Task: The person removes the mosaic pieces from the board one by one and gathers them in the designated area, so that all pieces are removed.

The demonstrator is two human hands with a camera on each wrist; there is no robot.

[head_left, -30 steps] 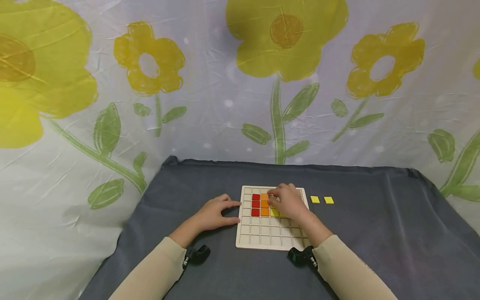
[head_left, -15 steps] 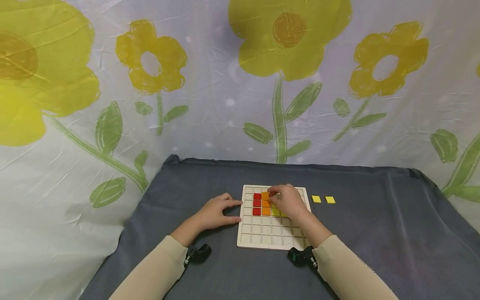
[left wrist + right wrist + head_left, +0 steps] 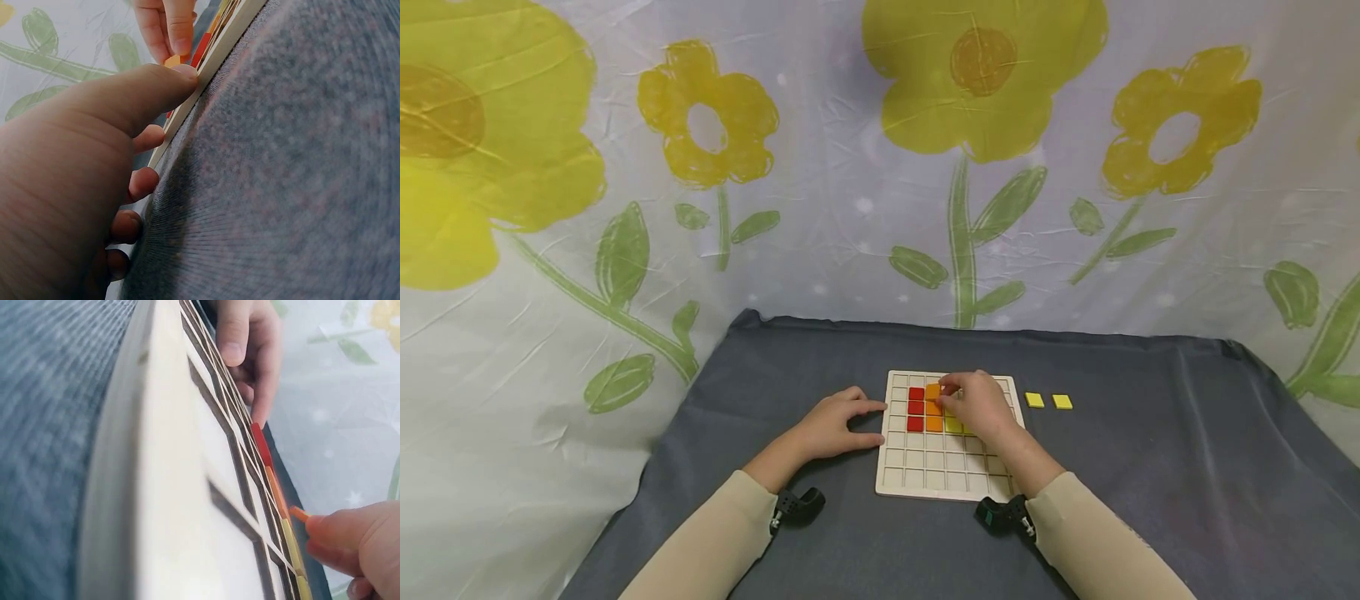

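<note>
I saw an orange tile [image 3: 932, 392] pinched by the right hand [image 3: 979, 408] above the far half of the grid board [image 3: 923, 460]. The left hand [image 3: 829, 427], thumb and fingers spread apart, touched its left edge. Rightward, two yellow tiles [image 3: 1034, 400] lay on the desk [image 3: 1150, 467].

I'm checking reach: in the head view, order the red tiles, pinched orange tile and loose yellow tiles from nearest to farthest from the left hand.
1. Red tiles, left part of the board.
2. Pinched orange tile, in the right hand.
3. Loose yellow tiles, right of the board.
</note>
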